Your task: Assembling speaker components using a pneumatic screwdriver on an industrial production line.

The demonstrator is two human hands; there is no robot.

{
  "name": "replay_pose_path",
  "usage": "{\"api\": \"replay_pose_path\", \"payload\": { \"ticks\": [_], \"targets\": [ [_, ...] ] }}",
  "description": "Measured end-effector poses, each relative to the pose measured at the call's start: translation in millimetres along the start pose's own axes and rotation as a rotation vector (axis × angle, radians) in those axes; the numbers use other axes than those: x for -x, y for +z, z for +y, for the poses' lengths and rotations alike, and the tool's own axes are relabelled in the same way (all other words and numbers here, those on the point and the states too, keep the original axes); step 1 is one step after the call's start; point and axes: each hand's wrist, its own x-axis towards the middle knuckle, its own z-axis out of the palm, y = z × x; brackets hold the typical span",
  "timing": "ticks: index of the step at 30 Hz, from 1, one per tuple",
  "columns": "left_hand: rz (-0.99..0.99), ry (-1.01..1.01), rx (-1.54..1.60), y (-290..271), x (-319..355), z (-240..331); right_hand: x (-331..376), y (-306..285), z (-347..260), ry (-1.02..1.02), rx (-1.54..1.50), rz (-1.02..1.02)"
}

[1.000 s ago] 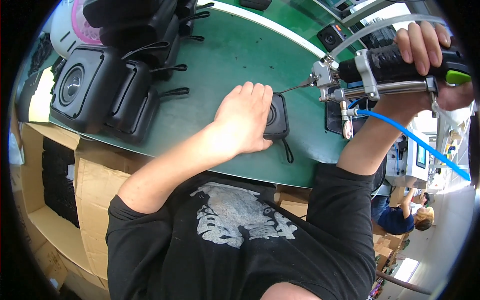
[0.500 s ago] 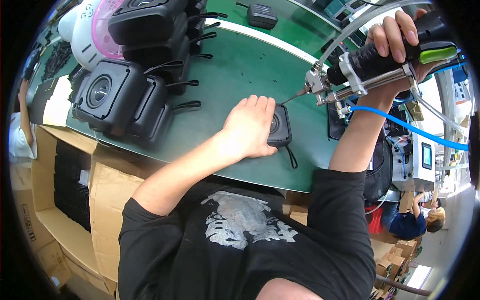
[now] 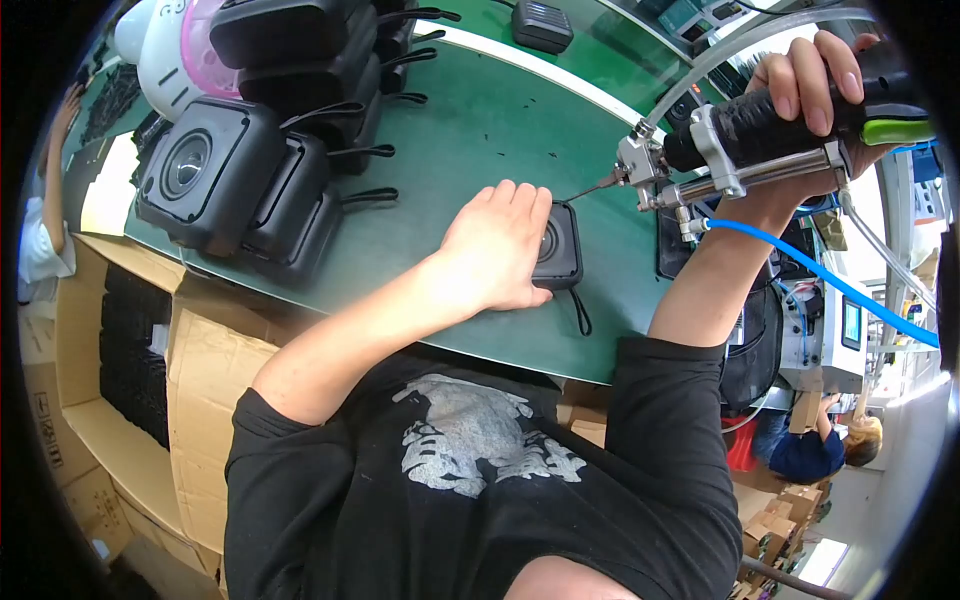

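Observation:
A small black square speaker [image 3: 566, 252] lies on the green worktable with its round cone facing up and a loop strap [image 3: 583, 313] at its near edge. My left hand [image 3: 500, 240] is closed over its left side, covering part of the cone. My right hand [image 3: 815, 90] grips a black power screwdriver [image 3: 740, 130] with a green lever, metal feed fittings and a blue air hose [image 3: 800, 258]. Its thin bit [image 3: 592, 190] slants down to the far corner of the speaker; whether it touches a screw is too small to tell.
Stacked black speakers [image 3: 195, 175] with straps stand at the left of the worktable [image 3: 450, 130]. An open cardboard box [image 3: 215, 400] sits below them. Another speaker [image 3: 541, 26] lies beyond the white rail. A white machine with a screen [image 3: 835, 330] is at the right, and co-workers are on both sides.
The screwdriver and my right hand have shifted slightly right in the picture, while the bit stays at the speaker's far corner. My left hand keeps its hold. The whole view has moved a little.

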Motion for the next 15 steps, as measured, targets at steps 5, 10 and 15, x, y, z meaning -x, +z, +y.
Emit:
{"api": "replay_pose_path", "payload": {
  "ticks": [5,10,15],
  "targets": [
    [0.002,0.002,0.018,-0.4,-0.1,1.1,5.4,-10.9,-9.5,-0.004,0.061,-0.064],
    [0.001,0.01,0.006,-0.8,-0.3,2.0,3.4,-10.1,-18.9,0.01,0.141,-0.03],
    [-0.01,0.007,-0.002,-2.1,0.1,1.3,-7.9,5.5,-26.4,0.002,0.27,0.031]
  ]
}}
